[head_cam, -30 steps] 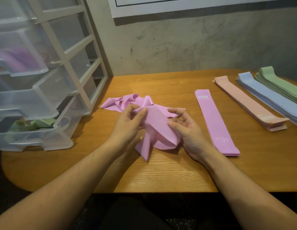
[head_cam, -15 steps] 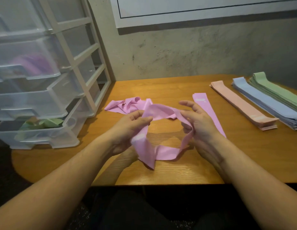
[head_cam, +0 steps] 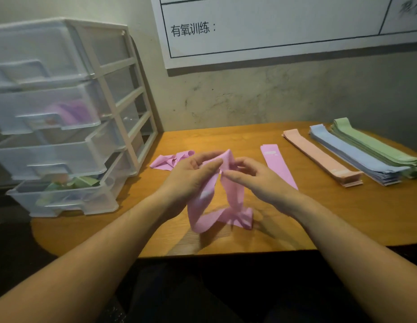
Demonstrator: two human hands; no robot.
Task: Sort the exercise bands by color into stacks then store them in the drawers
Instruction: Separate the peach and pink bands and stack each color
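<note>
Left hand (head_cam: 193,176) and right hand (head_cam: 256,180) both pinch top of pink band (head_cam: 233,194) above worktop (head_cam: 342,213); lower loop drapes onto wood. Band looks light, limp, stretchy, likely twists; best held at opposite ends, pulled flat before stacking.

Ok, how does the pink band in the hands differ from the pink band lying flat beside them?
The held pink band is lifted, twisted and drooping in a loop, pinched near its top by the left hand and right hand; the flat pink band lies straight and smoothed on the table. The held one only brushes the table at its lower end; the flat one is untouched. Both look the same pink.
</note>
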